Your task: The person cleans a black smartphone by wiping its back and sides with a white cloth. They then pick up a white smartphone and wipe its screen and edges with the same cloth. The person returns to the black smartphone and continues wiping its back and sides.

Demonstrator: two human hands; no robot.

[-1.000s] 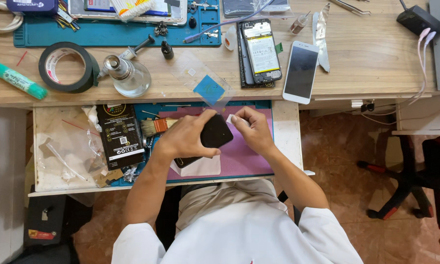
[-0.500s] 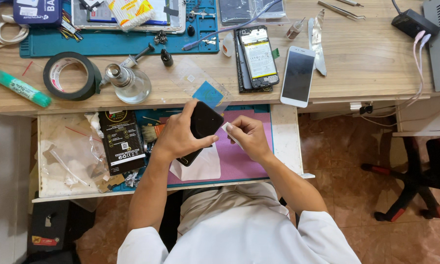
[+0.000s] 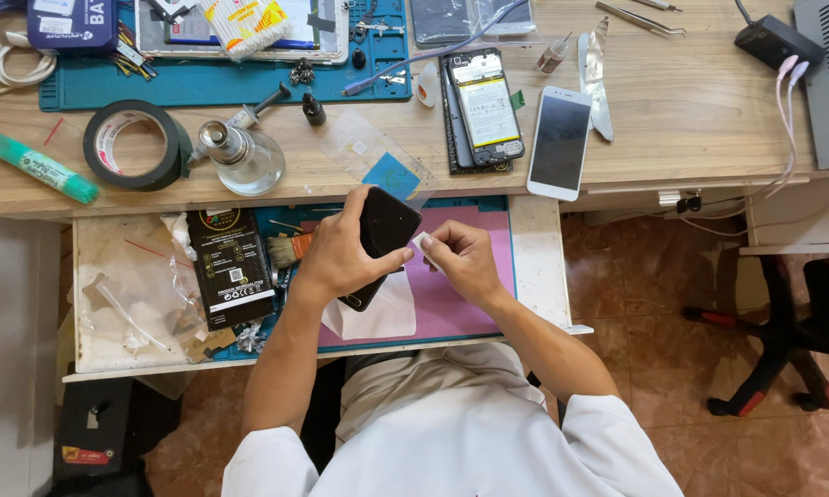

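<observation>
Black and glossy, the phone (image 3: 384, 241) sits clamped in the left hand (image 3: 341, 262) above the purple mat (image 3: 451, 294) in the open drawer; its lower end is hidden behind the palm; the right hand (image 3: 460, 262) pinches a small white scrap (image 3: 426, 242), too small to identify, beside it; beyond, a cluttered wooden tabletop (image 3: 690, 110); reddish tiled floor (image 3: 654, 304).

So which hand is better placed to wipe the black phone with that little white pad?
Probably the right hand: it pinches the small white pad right beside the black phone. The left hand is wrapped around the phone, holding it tilted above the purple mat.
</observation>
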